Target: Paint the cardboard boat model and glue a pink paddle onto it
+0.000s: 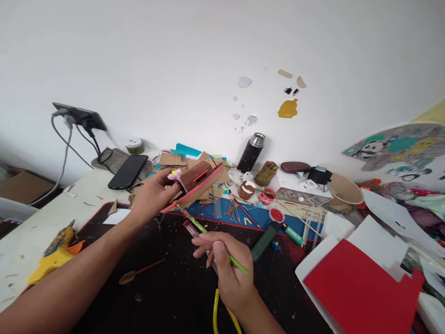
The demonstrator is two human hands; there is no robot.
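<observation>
My left hand (153, 195) grips the left end of a small boat-like cardboard model (196, 177), raised above the desk and tilted. Its body is painted brown, with a reddish-pink side strip and a little pink and yellow piece at the held end. In my right hand (232, 269) is a thin green-handled paintbrush (199, 226), pinched between thumb and fingers. The brush tip is at the model's lower left edge; whether it touches I cannot tell. Open pots of red paint (277, 215) and brown paint (246, 189) stand behind, to the right.
A yellow glue gun (52, 260) lies at the left, near a phone (128, 172). Cardboard scraps (173, 159) and a black flask (251, 153) line the wall. Yellow-handled scissors (216, 311) sit below my right hand. Red paper (361, 287) covers the right side.
</observation>
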